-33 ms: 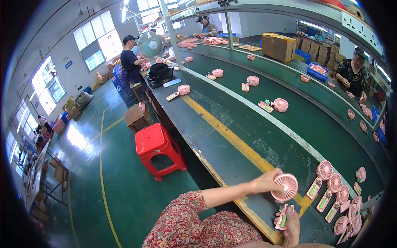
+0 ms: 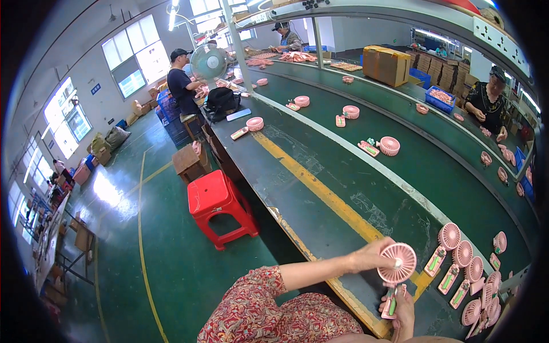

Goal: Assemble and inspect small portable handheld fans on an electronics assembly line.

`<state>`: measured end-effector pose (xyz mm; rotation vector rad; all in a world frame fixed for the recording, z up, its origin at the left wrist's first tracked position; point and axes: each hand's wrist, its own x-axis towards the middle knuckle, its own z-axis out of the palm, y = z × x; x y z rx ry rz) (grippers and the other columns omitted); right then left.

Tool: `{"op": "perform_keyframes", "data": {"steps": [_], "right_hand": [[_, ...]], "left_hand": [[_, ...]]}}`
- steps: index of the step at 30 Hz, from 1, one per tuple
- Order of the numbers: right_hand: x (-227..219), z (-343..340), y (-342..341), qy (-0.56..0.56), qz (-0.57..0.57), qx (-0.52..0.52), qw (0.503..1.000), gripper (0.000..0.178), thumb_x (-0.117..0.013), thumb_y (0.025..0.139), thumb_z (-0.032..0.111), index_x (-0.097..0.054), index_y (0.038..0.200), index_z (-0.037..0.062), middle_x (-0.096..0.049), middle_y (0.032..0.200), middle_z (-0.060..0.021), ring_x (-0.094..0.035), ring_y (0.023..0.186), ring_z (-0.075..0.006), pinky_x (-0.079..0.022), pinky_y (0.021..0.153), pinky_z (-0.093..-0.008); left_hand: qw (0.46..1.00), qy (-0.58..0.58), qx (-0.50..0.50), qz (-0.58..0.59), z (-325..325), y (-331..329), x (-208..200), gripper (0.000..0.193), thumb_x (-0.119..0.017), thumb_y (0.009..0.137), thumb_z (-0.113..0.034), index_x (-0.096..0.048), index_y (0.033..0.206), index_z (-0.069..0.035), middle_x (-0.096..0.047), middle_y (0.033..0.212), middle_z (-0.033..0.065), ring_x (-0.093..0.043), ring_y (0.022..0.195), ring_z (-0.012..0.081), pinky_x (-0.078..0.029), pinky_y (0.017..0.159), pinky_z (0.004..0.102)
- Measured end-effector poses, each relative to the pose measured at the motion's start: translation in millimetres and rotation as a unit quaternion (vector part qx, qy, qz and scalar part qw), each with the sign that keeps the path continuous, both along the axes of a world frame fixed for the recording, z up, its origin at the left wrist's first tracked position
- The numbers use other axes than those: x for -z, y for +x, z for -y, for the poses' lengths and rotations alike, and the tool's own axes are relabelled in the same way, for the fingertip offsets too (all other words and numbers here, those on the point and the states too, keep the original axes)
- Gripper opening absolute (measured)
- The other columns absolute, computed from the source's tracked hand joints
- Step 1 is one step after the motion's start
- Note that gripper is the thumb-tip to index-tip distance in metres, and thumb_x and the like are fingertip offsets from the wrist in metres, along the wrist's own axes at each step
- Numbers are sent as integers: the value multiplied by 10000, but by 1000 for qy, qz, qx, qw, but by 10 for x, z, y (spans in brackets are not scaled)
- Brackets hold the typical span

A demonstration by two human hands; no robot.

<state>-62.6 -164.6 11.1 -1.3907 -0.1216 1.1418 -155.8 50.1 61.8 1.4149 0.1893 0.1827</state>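
Note:
My left hand (image 2: 370, 255) grips the round pink head of a small handheld fan (image 2: 398, 262), held up over the front edge of the dark workbench (image 2: 320, 217). My right hand (image 2: 405, 313) sits just below, closed around the fan's pink handle (image 2: 391, 298), which has a green patch. The head and handle look joined, though the joint is hidden by my fingers. To the right, several more pink handheld fans (image 2: 462, 255) lie in a row on the bench, heads up and handles toward me.
A green conveyor belt (image 2: 434, 166) carries scattered pink fans (image 2: 389, 146). A red stool (image 2: 219, 204) stands on the green floor left of the bench. One person in dark clothes stands near a standing fan (image 2: 207, 62); another works across the belt (image 2: 486, 103). Cardboard boxes (image 2: 386, 64) sit at the back.

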Motion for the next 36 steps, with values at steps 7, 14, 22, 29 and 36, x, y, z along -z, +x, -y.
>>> {"op": "perform_keyframes", "data": {"steps": [7,14,22,29,36], "right_hand": [[-320,-76,-324,16,34,-77,996,223,-625,861,182,-549,968,2,-604,656,-122,-587,464,-195,-468,393,-268],[-479,-252,-470,13,-5,-10,1000,184,-613,875,184,-549,982,49,-608,698,-72,-584,516,-161,-484,449,-278],[-519,-360,-366,59,-10,-37,998,265,-613,886,220,-535,1083,60,-614,820,-43,-607,634,-106,-492,553,-217],[-459,-289,-389,63,-13,-3,998,241,-600,897,255,-544,1023,57,-623,790,-45,-619,633,-113,-492,550,-213],[-416,-270,-396,83,67,-9,994,261,-584,905,286,-544,1002,48,-620,772,-57,-616,631,-119,-490,546,-225]], "left_hand": [[994,-75,11,76,398,30,1,562,-653,819,-247,-410,1261,1,-545,1133,85,-507,1048,136,-410,928,286],[991,7,-123,49,277,-39,-24,528,-662,701,-53,-471,1188,15,-569,1080,87,-553,980,129,-466,871,274],[985,-91,-144,19,139,111,58,424,-650,810,-127,-492,1173,26,-599,1048,88,-579,919,125,-477,825,275],[990,-77,-115,19,253,163,99,438,-657,832,-191,-488,1174,25,-598,1050,86,-575,923,120,-474,821,272],[991,-79,-107,18,255,151,117,420,-642,842,-174,-489,1177,28,-601,1053,88,-575,936,125,-473,831,275]]}}
